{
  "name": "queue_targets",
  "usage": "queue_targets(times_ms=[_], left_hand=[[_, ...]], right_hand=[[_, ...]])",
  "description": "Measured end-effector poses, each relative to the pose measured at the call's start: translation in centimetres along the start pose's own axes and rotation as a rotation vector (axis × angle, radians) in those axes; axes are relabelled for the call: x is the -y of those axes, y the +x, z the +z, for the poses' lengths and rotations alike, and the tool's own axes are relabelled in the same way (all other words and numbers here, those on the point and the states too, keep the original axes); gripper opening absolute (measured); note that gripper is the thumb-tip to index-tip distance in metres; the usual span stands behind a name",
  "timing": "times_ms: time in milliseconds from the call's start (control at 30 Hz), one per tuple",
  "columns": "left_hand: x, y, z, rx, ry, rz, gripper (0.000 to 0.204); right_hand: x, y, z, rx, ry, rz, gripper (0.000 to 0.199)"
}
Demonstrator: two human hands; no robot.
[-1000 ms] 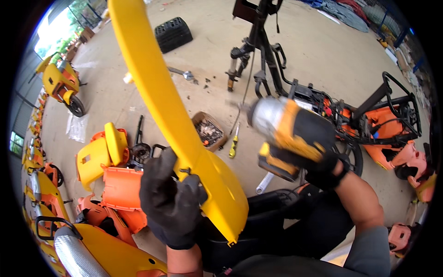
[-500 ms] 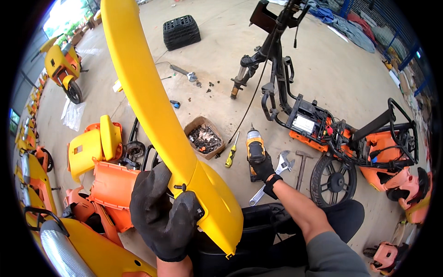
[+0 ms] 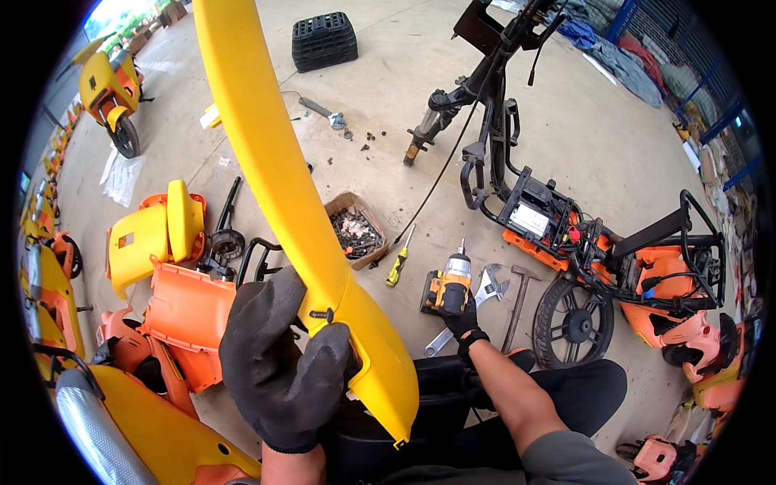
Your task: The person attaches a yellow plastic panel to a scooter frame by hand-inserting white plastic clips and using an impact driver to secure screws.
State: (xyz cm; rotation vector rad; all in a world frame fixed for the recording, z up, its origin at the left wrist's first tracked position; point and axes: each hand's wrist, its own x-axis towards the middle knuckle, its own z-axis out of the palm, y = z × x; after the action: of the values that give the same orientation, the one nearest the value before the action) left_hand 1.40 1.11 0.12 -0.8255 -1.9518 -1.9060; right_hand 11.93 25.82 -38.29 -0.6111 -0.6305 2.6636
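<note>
Far over on the left, a yellow and orange scooter [image 3: 110, 87] stands on the floor [image 3: 372, 89]. Closer in, a yellow seat-shaped panel [image 3: 139, 242] lies near an orange panel [image 3: 191, 311]. Next comes the left hand [image 3: 283, 368], in a dark gray glove, its fingers curled around the edge of a long yellow panel [image 3: 283, 186]. A small black screw [image 3: 322, 315] shows between finger and thumb; I can't tell if they pinch it. Past the panel are a cardboard box [image 3: 370, 258] of little metal bits and a yellow screwdriver [image 3: 397, 268]. Then the right hand [image 3: 461, 320], in a black glove, holds a yellow and black power drill [image 3: 449, 288], tip pointing away. An adjustable wrench [image 3: 490, 286], a hammer [image 3: 517, 309], a black wheel [image 3: 575, 325] and a bare scooter frame [image 3: 643, 236] come last.
</note>
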Motion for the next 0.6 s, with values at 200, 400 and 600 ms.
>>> queue_targets(times_ms=[200, 400, 600], left_hand=[[0.5, 0.5, -0.8, 0.105, 0.049, 0.097, 0.054], [-0.1, 1.1, 0.4, 0.102, 0.017, 0.181, 0.047], [-0.4, 1.1, 0.1, 0.128, 0.021, 0.196, 0.044]], right_hand=[[8.7, -1.8, -0.7, 0.239, -1.874, -0.064, 0.048], [22.1, -5.3, 25.9, 0.068, -1.777, -0.406, 0.019], [17.4, -14.8, 42.6, 0.635, -1.701, -0.582, 0.021]])
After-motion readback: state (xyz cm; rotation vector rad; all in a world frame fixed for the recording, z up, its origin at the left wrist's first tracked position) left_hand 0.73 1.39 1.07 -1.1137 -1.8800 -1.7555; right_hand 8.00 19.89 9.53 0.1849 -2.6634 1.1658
